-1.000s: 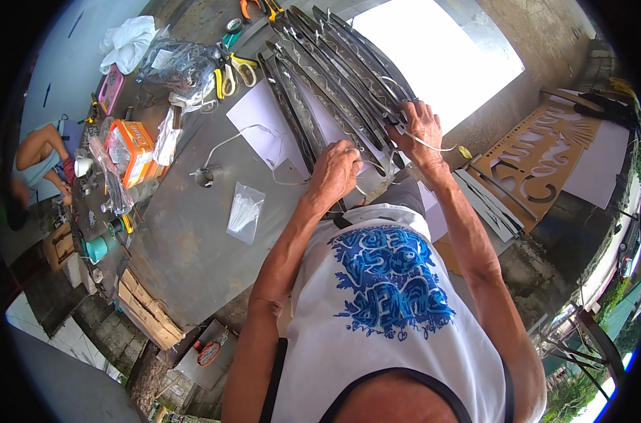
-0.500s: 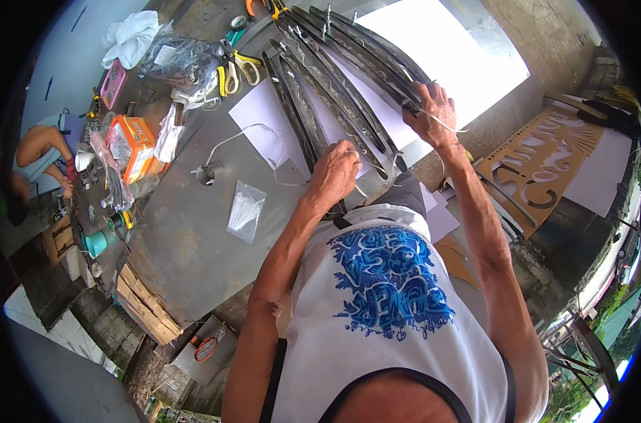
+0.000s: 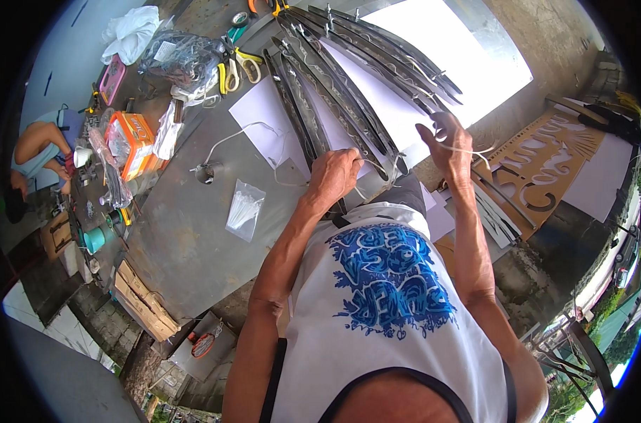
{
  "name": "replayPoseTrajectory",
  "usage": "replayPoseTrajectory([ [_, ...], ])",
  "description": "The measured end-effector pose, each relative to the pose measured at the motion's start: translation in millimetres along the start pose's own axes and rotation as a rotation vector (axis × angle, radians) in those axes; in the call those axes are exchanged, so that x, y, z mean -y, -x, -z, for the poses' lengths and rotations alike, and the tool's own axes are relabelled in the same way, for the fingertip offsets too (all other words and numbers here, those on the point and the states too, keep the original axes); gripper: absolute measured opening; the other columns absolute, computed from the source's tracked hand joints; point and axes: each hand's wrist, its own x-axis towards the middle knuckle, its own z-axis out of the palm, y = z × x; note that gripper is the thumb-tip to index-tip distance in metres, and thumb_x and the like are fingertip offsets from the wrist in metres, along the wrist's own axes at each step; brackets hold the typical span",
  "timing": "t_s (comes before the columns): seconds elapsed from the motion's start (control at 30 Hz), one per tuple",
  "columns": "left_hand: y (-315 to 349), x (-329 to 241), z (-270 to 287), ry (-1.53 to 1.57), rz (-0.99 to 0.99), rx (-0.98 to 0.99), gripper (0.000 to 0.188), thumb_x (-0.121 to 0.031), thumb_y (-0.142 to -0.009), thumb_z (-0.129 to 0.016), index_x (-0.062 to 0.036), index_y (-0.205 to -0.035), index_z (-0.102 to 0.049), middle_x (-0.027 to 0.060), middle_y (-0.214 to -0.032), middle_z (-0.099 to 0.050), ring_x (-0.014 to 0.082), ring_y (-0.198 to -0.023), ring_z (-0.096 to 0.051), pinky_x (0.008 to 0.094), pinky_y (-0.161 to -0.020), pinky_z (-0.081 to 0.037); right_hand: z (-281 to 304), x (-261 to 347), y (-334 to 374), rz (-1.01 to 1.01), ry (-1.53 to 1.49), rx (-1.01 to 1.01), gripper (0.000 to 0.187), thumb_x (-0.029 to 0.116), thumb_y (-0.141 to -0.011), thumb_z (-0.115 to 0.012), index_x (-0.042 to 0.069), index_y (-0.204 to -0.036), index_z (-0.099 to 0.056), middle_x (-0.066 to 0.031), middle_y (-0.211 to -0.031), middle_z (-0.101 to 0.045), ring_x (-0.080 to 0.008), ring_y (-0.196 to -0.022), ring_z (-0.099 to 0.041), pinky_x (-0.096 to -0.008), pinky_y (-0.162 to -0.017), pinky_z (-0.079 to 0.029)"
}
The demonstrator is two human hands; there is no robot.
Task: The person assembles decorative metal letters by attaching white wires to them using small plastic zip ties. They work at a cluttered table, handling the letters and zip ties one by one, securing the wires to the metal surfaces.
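Several long dark strips (image 3: 338, 106), slightly curved and threaded with pale wavy cord, lie side by side on the table, some over white paper. My left hand (image 3: 332, 178) is closed at their near ends, pinching a thin white cord (image 3: 372, 163). Raised off the strips on the right, my right hand (image 3: 449, 148) has its thumb apart and its other fingers curled, with white cord running across it and trailing to its right. A small clear bag of white sticks (image 3: 246, 210) lies left of my left hand.
Scissors with yellow handles (image 3: 248, 68), a clear bag of dark material (image 3: 183, 60) and an orange box (image 3: 133, 144) stand on the left. Loose cord passes a round metal piece (image 3: 205, 173). At right lies a brown cut-out board (image 3: 546, 158). Another person (image 3: 44, 151) sits at far left.
My right hand has let go of the dark strips, lifting and turning with its thumb outward. The right-hand strips have spread apart. My left hand stays in nearly the same place.
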Motion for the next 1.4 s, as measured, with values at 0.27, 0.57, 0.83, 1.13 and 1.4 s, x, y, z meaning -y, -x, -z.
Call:
replayPoseTrajectory([
  [0.27,-2,0,-3,0.002,-0.047,-0.023,0.018,-0.017,-0.093,-0.071,0.0002,-0.095,-0.068,0.0197,-0.087,-0.073,0.0397,-0.082,-0.071,0.0469,-0.072,-0.054,-48,-5,-6,-0.072,0.051,0.402,0.055,0.058,-0.077,-0.083,0.012,-0.107,-0.076,-0.0088,-0.093,-0.077,-0.0249,-0.086,-0.075,-0.0396,-0.078,-0.060],
  [0.57,-3,0,-1,0.031,-0.050,-0.026,0.020,-0.018,-0.092,-0.072,0.0012,-0.093,-0.070,0.0206,-0.085,-0.073,0.0395,-0.079,-0.072,0.0450,-0.071,-0.056,-57,15,-29,0.103,0.302,0.481,0.040,0.045,-0.076,-0.080,0.012,-0.100,-0.076,-0.0110,-0.089,-0.076,-0.0316,-0.088,-0.074,-0.0445,-0.079,-0.058],
  [0.83,-3,-3,-2,0.016,-0.075,-0.005,0.017,-0.018,-0.089,-0.074,-0.0012,-0.090,-0.073,0.0185,-0.080,-0.072,0.0374,-0.073,-0.071,0.0439,-0.066,-0.054,-38,1,-51,0.204,0.434,0.370,0.032,0.028,-0.088,-0.072,0.009,-0.113,-0.072,-0.0237,-0.090,-0.074,-0.0383,-0.083,-0.074,-0.0492,-0.072,-0.059],
  [1.13,-11,-6,-2,-0.055,-0.028,0.077,0.016,-0.018,-0.088,-0.076,-0.0019,-0.088,-0.076,0.0189,-0.072,-0.070,0.0355,-0.065,-0.071,0.0422,-0.061,-0.054,15,-42,8,0.195,-0.107,0.226,0.086,0.014,-0.092,-0.075,0.015,-0.163,-0.026,-0.0228,-0.113,-0.074,-0.0395,-0.103,-0.074,-0.0505,-0.091,-0.061],
  [1.4,-9,-1,-8,-0.014,-0.022,0.033,0.017,-0.018,-0.088,-0.076,-0.0017,-0.089,-0.077,0.0192,-0.070,-0.071,0.0340,-0.062,-0.071,0.0408,-0.059,-0.053,32,-82,114,-0.251,0.250,0.667,0.022,0.023,-0.096,-0.068,0.003,-0.099,-0.078,-0.0157,-0.076,-0.075,-0.0275,-0.067,-0.075,-0.0380,-0.067,-0.059],
])
